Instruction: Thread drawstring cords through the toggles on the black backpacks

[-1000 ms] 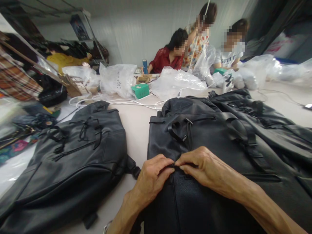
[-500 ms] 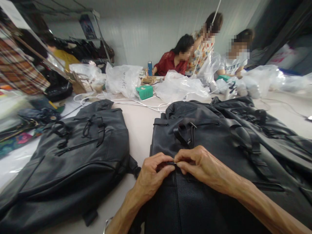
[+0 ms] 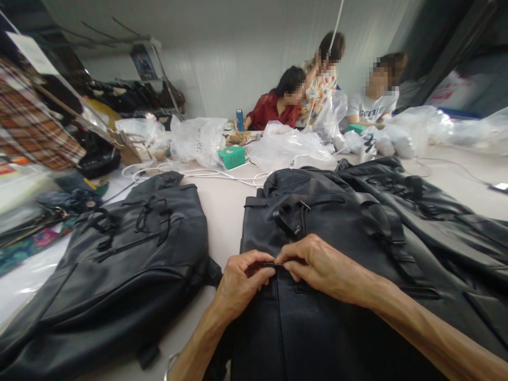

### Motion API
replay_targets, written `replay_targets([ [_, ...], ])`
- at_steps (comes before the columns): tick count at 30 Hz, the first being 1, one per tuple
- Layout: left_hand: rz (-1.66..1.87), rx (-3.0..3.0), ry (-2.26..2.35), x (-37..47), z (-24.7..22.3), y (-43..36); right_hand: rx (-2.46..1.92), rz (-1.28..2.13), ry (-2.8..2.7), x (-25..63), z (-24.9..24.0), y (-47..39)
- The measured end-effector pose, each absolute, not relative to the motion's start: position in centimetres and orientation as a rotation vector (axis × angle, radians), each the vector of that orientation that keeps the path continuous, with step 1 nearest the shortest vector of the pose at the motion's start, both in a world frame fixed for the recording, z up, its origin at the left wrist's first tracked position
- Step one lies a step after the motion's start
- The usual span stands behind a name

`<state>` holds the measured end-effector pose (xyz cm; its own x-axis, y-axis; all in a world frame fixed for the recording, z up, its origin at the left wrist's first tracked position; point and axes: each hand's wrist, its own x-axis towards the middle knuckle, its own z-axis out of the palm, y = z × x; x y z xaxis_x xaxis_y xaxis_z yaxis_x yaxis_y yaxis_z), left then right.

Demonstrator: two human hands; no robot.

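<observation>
A black leather-like backpack (image 3: 333, 333) lies in front of me, its drawstring top towards the far side. Over its front panel, my left hand (image 3: 240, 280) pinches a small black strip (image 3: 269, 264) between thumb and index finger. My right hand (image 3: 317, 267) meets it there, thumb and fingertips closed at the strip's right end. What the right fingertips hold is too small to make out. Just beyond them sits a black strap with a metal buckle (image 3: 305, 205). A vertical seam (image 3: 279, 312) runs down the panel below my fingers.
Another black backpack (image 3: 130, 286) lies to the left, and a further black bag (image 3: 428, 206) at the right. Clear plastic bags (image 3: 291, 145), a green box (image 3: 231, 157) and white cables (image 3: 222, 173) lie across the table. Several people sit or stand beyond it.
The view has shifted slightly, so the bags appear a little further left. Both hands stay pinched together at nearly the same spot on the backpack, the fingertips slightly changed in position.
</observation>
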<state>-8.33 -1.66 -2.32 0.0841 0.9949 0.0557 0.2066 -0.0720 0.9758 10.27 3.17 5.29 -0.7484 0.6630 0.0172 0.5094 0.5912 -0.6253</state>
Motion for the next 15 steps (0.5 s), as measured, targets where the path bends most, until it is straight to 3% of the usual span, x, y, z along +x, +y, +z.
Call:
replay_targets([
  [5,1.078,1.557,1.243,-8.4,-2.5,-1.4,-1.013,0.608,-2.786,9.9,5.8,3.3],
  [15,1.046,1.396,1.125,-8.9,-3.3,-0.7,-0.991,0.671,-2.79,9.5,4.2,3.6],
])
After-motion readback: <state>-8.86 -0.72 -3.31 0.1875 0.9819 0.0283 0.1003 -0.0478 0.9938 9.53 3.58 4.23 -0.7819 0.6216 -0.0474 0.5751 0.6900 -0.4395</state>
